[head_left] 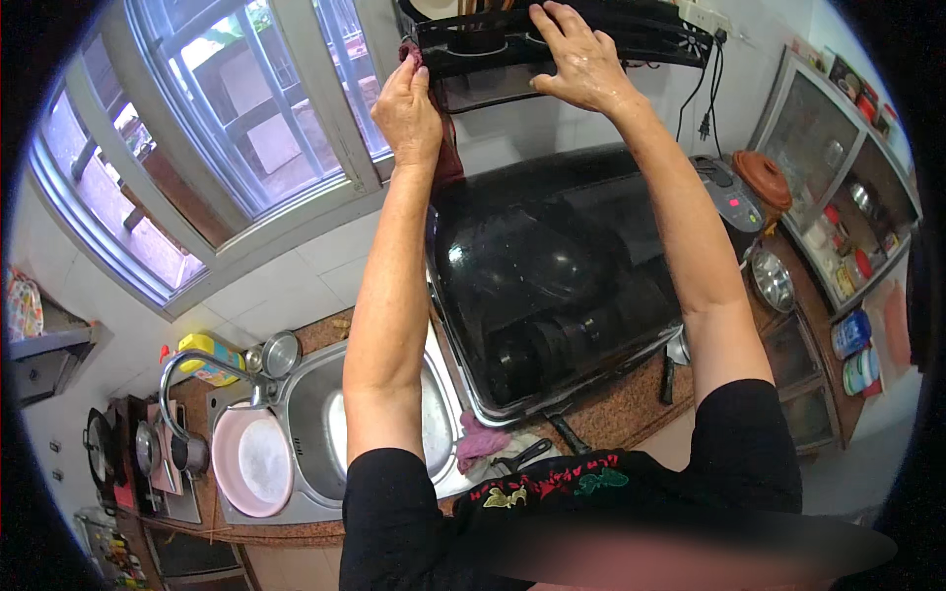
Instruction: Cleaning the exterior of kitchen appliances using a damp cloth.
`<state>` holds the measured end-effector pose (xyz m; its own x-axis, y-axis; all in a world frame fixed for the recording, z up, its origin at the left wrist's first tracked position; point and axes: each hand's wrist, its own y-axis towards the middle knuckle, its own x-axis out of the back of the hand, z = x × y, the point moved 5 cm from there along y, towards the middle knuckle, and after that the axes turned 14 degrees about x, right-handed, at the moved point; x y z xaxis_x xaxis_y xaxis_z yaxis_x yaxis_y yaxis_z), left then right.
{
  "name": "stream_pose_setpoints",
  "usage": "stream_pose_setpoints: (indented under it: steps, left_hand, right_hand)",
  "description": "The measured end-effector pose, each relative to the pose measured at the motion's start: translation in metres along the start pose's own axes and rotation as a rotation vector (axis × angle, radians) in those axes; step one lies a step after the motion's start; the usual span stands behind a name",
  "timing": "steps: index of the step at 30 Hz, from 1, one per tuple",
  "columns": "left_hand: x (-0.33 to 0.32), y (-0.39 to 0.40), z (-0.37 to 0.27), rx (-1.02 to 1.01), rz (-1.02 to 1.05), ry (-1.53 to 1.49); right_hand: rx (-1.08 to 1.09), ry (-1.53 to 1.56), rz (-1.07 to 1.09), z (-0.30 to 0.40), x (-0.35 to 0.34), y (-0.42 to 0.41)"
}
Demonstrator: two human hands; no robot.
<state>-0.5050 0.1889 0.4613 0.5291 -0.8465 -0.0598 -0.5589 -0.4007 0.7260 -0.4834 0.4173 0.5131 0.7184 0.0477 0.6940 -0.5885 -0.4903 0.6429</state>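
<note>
My left hand [409, 114] is raised at the left end of a black wall rack [510, 55], its fingers pinching a dark red cloth [410, 53]. My right hand [580, 63] rests with spread fingers against the rack's front, further right, and looks wet. Round holders and some wooden sticks show in the rack; what lies under my right palm is hidden. Below both arms stands a large glossy black dish cabinet or lid [547, 273] with a curved, see-through front. A dark red strip hangs on the wall beneath my left hand.
A steel sink [318, 414] with a pink basin [251, 462] of suds lies at lower left, beside a curved faucet [174, 377]. A purple cloth [480, 441] and knives lie on the granite counter. A rice cooker [720, 196], hanging cables and a glass-fronted cupboard [813, 133] stand right.
</note>
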Motion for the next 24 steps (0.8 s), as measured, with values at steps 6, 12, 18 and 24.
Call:
stream_pose_setpoints:
  steps: [6, 12, 18, 24]
  left_hand:
    - [0.021, -0.002, 0.016, 0.205, 0.258, 0.112]
    - [0.065, 0.013, -0.028, 0.185, 0.168, -0.304]
    - [0.113, 0.023, -0.139, 0.158, 0.487, -0.769]
    - [0.104, -0.044, -0.198, 0.27, 0.702, -0.9]
  right_hand:
    - [0.019, 0.024, -0.018, -0.002, 0.006, 0.0]
    - [-0.003, 0.09, 0.063, -0.017, -0.002, 0.006]
    - [-0.065, 0.196, -0.099, -0.025, 0.024, 0.002]
    - [0.025, 1.965, -0.421, 0.134, 0.058, -0.07]
